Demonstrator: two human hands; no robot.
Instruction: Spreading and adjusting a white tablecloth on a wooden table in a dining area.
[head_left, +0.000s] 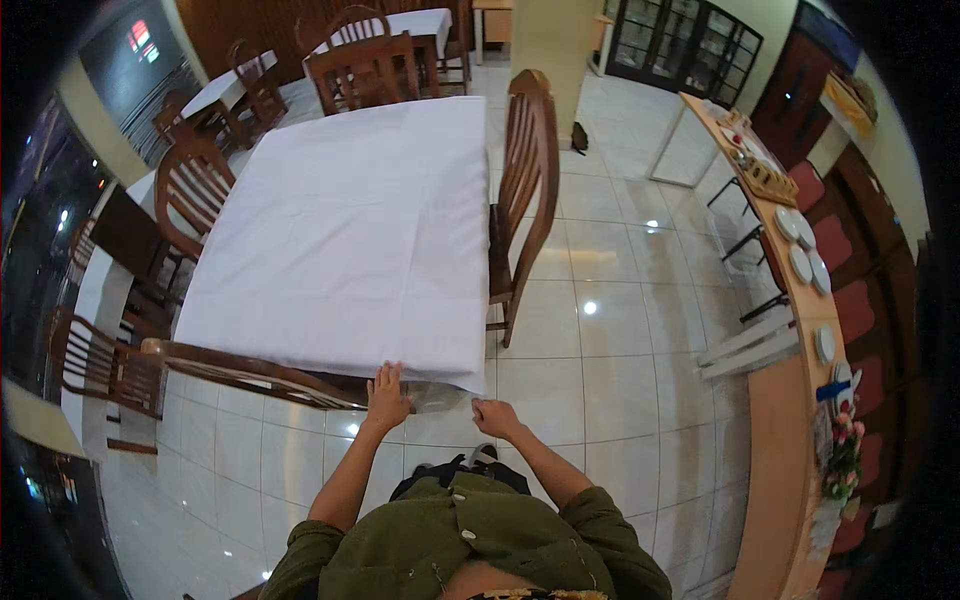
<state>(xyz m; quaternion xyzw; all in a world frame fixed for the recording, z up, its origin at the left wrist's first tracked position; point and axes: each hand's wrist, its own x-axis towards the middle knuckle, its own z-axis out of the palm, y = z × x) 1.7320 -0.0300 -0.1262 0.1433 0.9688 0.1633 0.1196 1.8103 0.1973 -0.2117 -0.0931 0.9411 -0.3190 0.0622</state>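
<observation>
A white tablecloth (337, 240) with faint fold creases covers the rectangular table before me. My left hand (387, 399) lies with its fingers extended over the near edge of the cloth, close to the back of a wooden chair (262, 375). My right hand (495, 418) is curled beside the near right corner, where the cloth hangs in a point. Whether its fingertips pinch the cloth or something thin is too small to tell. Between the hands, under the cloth's edge, shows a see-through, shiny sheet-like thing (441, 398), partly hidden.
A wooden chair (531, 172) stands against the table's right side, another (193, 187) at its left. Farther right, a long wooden counter (780, 247) holds white plates (801, 264), a wooden tray (769, 184) and flowers (844, 450). Beyond the table rises a pillar (546, 67).
</observation>
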